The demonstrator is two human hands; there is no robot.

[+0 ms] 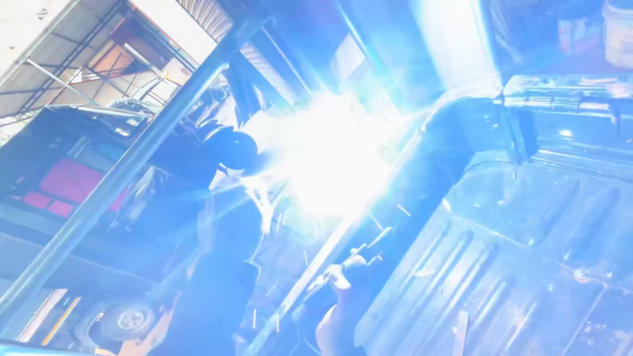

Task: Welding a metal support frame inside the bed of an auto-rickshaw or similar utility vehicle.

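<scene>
A white-blue welding arc point(330, 158) flares at the centre and washes out everything around it, with sparks falling below. Low in the middle, my right hand point(337, 285) is closed around a dark welding holder point(315, 300). Its thin rod point(379, 238) points up and right toward the glare. The hand sits at the edge of a ribbed metal vehicle bed point(501, 264). My left hand is not in view.
A long grey metal pipe point(125, 165) runs diagonally across the left. Beside it stands a dark figure point(217, 290) with a round dark helmet point(232, 148). A wheel point(125, 320) is at the bottom left, and a corrugated roof point(59, 39) is overhead.
</scene>
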